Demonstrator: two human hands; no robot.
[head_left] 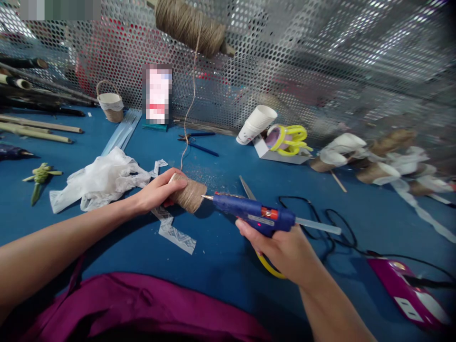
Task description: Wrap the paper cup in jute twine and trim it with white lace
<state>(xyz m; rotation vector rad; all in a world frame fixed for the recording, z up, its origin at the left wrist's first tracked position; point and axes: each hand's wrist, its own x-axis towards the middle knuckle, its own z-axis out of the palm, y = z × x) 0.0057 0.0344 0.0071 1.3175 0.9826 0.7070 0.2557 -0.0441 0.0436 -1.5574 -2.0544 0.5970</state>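
Tabletop point(221, 256), flat and blue, stretches all round the tapered, brown twine-wrapped cup point(191, 194). Beyond the cup stands a grey perforated metal panel point(245, 71); against it, above the cup, sits a fat spool of brown twine point(188, 26), cut off by the top edge and probably set high so it feeds down freely. Left of the cup lies a crumpled white lace heap point(103, 180). Right of the cup, the right hand point(281, 247) grips a blue pistol-shaped glue gun point(252, 211), its nozzle at the cup's right end; whether they touch I cannot tell. The left hand point(164, 190), well apart from the other, clasps the cup's left end, tipping it sideways, likely to steady it and keep fingers off the hot tip. Right of the cup, yellow-handled metal scissors point(246, 187) are partly covered by gun and hand. A thin tan strand point(194, 80) drops towards the cup, its end hidden behind the left hand.
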